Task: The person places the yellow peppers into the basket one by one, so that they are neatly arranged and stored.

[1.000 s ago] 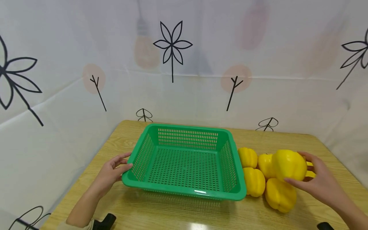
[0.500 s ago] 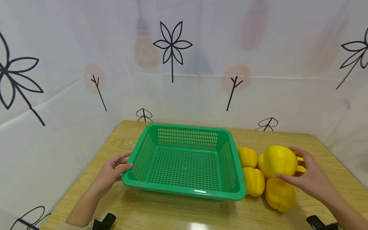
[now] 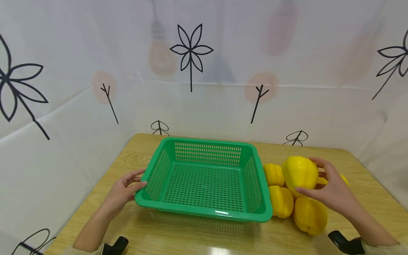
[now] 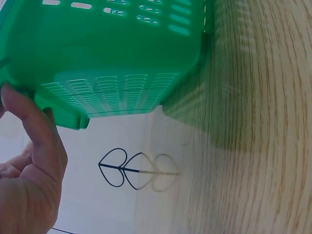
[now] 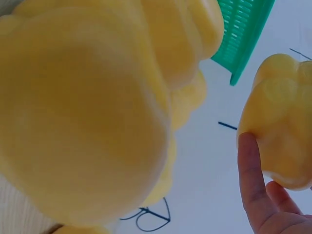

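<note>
My left hand (image 3: 119,194) grips the left rim of a green plastic basket (image 3: 204,209), thumb on top of the edge. In the left wrist view its bent fingers (image 4: 44,131) meet the basket's rim below the slotted wall (image 4: 112,53). To the right, my right hand (image 3: 333,193) holds a yellow bell pepper (image 3: 299,172) between thumb and fingers, raised above the other peppers. The right wrist view has this held pepper (image 5: 280,112) at the right, a fingertip pressed on its side. The basket's floor is bare.
Several more yellow bell peppers cluster right of the basket, among them a front one (image 3: 310,216) and one beside its wall (image 3: 282,202). Another pepper (image 3: 344,179) is partly hidden behind my right hand. A wooden table (image 3: 178,233) carries everything; a patterned white curtain (image 3: 216,106) hangs behind.
My right hand has carried the yellow bell pepper leftward and slightly up, toward the basket. A pepper behind that hand now shows more. The left hand and basket have stayed still.
</note>
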`<state>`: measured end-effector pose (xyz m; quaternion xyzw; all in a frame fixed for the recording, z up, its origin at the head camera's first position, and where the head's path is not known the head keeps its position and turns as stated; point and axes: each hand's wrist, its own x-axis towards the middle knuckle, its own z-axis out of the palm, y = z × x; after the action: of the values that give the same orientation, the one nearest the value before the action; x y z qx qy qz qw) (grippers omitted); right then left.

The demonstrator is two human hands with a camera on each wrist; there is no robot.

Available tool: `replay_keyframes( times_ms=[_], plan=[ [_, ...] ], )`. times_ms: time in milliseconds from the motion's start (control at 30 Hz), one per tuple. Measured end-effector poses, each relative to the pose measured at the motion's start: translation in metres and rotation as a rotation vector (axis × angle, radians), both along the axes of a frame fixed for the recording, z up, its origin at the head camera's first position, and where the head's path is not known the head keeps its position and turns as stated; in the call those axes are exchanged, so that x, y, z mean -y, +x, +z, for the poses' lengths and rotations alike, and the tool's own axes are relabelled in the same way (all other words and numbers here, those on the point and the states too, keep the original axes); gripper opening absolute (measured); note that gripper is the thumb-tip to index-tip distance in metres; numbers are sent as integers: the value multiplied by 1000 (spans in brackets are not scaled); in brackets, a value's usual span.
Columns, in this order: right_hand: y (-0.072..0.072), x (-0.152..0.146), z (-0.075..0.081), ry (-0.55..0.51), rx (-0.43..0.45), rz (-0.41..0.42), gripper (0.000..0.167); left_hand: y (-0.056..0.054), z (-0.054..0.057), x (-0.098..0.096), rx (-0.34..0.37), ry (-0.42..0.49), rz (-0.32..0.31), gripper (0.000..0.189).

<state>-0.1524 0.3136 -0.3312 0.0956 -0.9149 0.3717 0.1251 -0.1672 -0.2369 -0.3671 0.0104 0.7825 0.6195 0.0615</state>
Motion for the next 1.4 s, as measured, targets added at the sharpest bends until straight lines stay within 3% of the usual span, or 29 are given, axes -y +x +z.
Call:
replay_keyframes(
  times_ms=[633,967,1400],
  plan=[
    [-18,24,15,-24,-2,86,94,0,-1,1,-5,2,1,59],
    [-29,41,29,-6,56,102,96,-1,-1,1,-9,-4,-4,60],
    [-44,62,37,-41,69,152,94,-2,-3,1,-2,1,1,60]
  ],
)
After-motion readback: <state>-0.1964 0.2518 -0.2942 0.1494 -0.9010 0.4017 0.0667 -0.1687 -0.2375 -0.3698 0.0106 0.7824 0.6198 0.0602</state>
